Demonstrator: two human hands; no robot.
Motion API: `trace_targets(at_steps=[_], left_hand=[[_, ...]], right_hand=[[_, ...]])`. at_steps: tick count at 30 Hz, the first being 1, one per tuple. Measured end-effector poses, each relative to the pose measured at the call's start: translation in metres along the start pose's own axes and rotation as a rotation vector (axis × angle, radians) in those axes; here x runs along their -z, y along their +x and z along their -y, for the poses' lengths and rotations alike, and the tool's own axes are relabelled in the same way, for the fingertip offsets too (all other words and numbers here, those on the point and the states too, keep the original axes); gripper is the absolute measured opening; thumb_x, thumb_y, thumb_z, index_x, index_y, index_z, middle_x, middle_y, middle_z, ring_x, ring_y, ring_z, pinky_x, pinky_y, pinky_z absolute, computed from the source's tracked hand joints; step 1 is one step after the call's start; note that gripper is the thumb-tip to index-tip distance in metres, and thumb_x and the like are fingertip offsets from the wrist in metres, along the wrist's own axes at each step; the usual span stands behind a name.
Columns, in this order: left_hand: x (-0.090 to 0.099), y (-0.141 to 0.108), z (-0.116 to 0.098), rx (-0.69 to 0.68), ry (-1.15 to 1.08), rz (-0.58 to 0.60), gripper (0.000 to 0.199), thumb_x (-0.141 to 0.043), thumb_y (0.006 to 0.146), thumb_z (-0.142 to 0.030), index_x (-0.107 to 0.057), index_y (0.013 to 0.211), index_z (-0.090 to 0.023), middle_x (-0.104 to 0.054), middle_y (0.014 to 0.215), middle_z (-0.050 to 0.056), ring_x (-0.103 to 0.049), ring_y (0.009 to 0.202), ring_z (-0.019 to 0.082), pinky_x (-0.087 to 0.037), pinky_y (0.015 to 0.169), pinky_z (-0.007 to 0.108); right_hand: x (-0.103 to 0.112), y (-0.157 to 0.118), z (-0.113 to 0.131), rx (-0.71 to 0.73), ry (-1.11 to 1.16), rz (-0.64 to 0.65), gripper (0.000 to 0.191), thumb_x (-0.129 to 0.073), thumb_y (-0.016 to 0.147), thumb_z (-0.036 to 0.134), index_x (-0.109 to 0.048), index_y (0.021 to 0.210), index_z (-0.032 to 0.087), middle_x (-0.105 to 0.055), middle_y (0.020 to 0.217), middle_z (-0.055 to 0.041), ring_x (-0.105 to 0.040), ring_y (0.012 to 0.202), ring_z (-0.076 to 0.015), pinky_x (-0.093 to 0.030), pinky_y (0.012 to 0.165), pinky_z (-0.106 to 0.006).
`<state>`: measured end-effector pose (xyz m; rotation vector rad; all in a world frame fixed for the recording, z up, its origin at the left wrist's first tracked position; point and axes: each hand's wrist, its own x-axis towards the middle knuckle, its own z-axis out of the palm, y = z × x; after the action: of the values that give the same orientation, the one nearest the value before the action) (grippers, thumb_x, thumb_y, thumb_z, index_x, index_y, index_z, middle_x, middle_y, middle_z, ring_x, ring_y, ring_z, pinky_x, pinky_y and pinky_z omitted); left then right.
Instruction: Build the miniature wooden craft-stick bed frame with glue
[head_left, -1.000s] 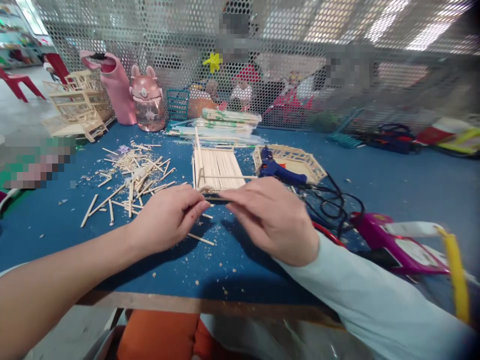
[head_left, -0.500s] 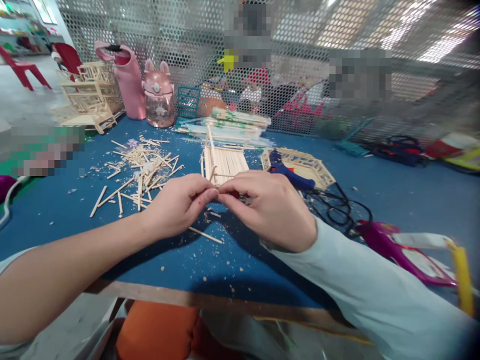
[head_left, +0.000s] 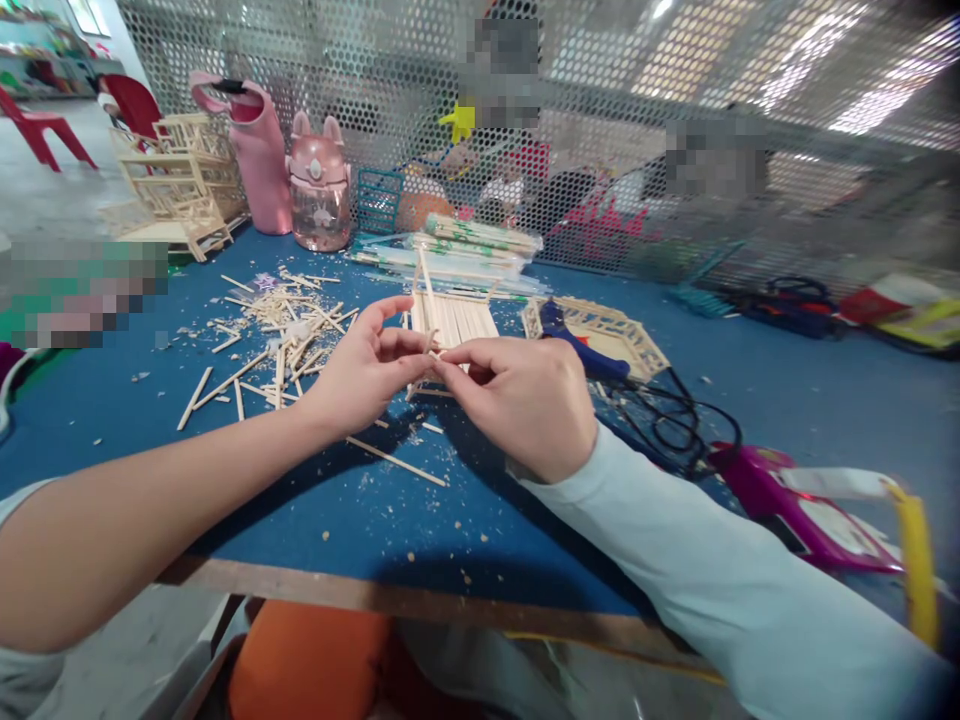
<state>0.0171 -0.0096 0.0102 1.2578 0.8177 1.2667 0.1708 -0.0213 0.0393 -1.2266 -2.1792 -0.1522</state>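
Note:
A small model made of thin wooden sticks (head_left: pixel 459 316) sits on the blue tabletop, with a slatted floor and a post slanting up at its left. My left hand (head_left: pixel 369 362) is at its near left corner, index finger raised, thumb and another finger pinched. From the other side my right hand (head_left: pixel 521 400) pinches at the same spot. Between the fingertips shows a bit of thin wooden stick (head_left: pixel 433 342); most of it is hidden. Under the hands lies a loose stick (head_left: pixel 397 461).
Cut sticks are piled (head_left: pixel 300 340) at left. Behind stand a pink bottle (head_left: pixel 261 165), a clear pink bottle (head_left: pixel 322 205) and bagged sticks (head_left: pixel 480 245). Right are a blue glue gun (head_left: pixel 581 345) on another stick frame (head_left: pixel 637 340), its black cord (head_left: pixel 675 420) and a purple object (head_left: pixel 780 500).
My left index finger has lifted away from the pinch, and the hand has opened somewhat. Both pairs of fingertips have shifted slightly up toward the model's corner. My right hand has moved a little left.

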Motion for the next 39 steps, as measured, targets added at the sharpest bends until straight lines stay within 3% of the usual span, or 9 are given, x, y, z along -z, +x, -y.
trace_targets(at_steps=[5, 9, 12, 15, 24, 30, 35, 39], left_hand=[[-0.001, 0.001, 0.001, -0.006, 0.036, -0.024, 0.045, -0.06, 0.072, -0.006, -0.039, 0.111, -0.015, -0.062, 0.077, -0.002, -0.062, 0.072, 0.01, -0.049, 0.072, 0.025], [-0.002, 0.0, 0.001, -0.017, 0.051, -0.048, 0.042, -0.062, 0.072, -0.007, -0.04, 0.107, -0.017, -0.062, 0.073, -0.003, -0.061, 0.067, 0.009, -0.048, 0.067, 0.023], [-0.003, 0.0, 0.002, -0.03, 0.071, -0.058, 0.04, -0.062, 0.071, -0.006, -0.041, 0.103, -0.017, -0.06, 0.07, -0.004, -0.059, 0.064, 0.008, -0.046, 0.063, 0.021], [-0.004, 0.0, 0.002, -0.044, 0.082, -0.052, 0.038, -0.061, 0.072, -0.004, -0.041, 0.102, -0.017, -0.06, 0.069, -0.005, -0.058, 0.063, 0.007, -0.045, 0.06, 0.021], [-0.003, 0.0, 0.008, -0.14, 0.128, -0.025, 0.037, -0.059, 0.074, -0.007, -0.041, 0.105, -0.019, -0.06, 0.071, -0.004, -0.06, 0.066, 0.009, -0.045, 0.06, 0.022], [-0.003, 0.0, 0.007, -0.147, 0.141, -0.006, 0.037, -0.058, 0.075, -0.006, -0.04, 0.105, -0.02, -0.06, 0.072, -0.004, -0.062, 0.066, 0.009, -0.047, 0.062, 0.023], [-0.003, -0.002, 0.006, -0.196, 0.158, 0.024, 0.034, -0.056, 0.078, -0.007, -0.039, 0.105, -0.019, -0.06, 0.072, -0.004, -0.062, 0.068, 0.01, -0.048, 0.064, 0.023], [-0.003, -0.004, 0.006, -0.235, 0.223, 0.034, 0.032, -0.055, 0.08, -0.011, -0.039, 0.106, -0.02, -0.059, 0.075, -0.003, -0.062, 0.071, 0.011, -0.048, 0.065, 0.024]], right_hand=[[0.0, 0.0, 0.0, 0.011, -0.021, 0.016, 0.019, -0.056, 0.079, 0.028, -0.071, 0.071, 0.02, -0.065, 0.055, -0.0009, -0.053, 0.047, -0.0108, -0.033, 0.049, -0.025], [0.009, 0.001, -0.005, 0.034, 0.021, -0.007, 0.012, -0.057, 0.073, 0.023, -0.064, 0.081, 0.018, -0.06, 0.058, 0.0002, -0.051, 0.051, -0.0127, -0.036, 0.051, -0.026], [0.015, 0.004, -0.014, 0.14, 0.048, -0.068, 0.033, -0.052, 0.063, 0.012, -0.056, 0.095, 0.017, -0.063, 0.082, -0.0064, -0.057, 0.076, -0.0193, -0.045, 0.069, -0.032], [0.014, 0.008, -0.023, 0.225, 0.103, -0.004, 0.055, -0.049, 0.058, 0.009, -0.048, 0.113, 0.015, -0.062, 0.099, -0.0096, -0.058, 0.091, -0.0228, -0.044, 0.081, -0.038], [0.007, 0.019, -0.017, 0.146, 0.319, 0.2, 0.059, -0.058, 0.068, 0.014, -0.043, 0.125, 0.016, -0.066, 0.086, -0.0034, -0.063, 0.076, -0.0171, -0.046, 0.073, -0.032], [0.001, 0.019, -0.017, 0.072, 0.374, 0.176, 0.057, -0.063, 0.069, 0.018, -0.045, 0.124, 0.017, -0.066, 0.088, -0.0029, -0.063, 0.073, -0.0156, -0.046, 0.069, -0.03], [0.001, 0.02, -0.016, 0.044, 0.367, 0.157, 0.043, -0.061, 0.071, 0.018, -0.052, 0.113, 0.015, -0.066, 0.093, -0.005, -0.064, 0.07, -0.0143, -0.046, 0.065, -0.028], [0.001, 0.02, -0.016, 0.059, 0.354, 0.155, 0.04, -0.061, 0.071, 0.017, -0.053, 0.11, 0.018, -0.066, 0.079, -0.001, -0.064, 0.07, -0.0152, -0.046, 0.067, -0.028]])
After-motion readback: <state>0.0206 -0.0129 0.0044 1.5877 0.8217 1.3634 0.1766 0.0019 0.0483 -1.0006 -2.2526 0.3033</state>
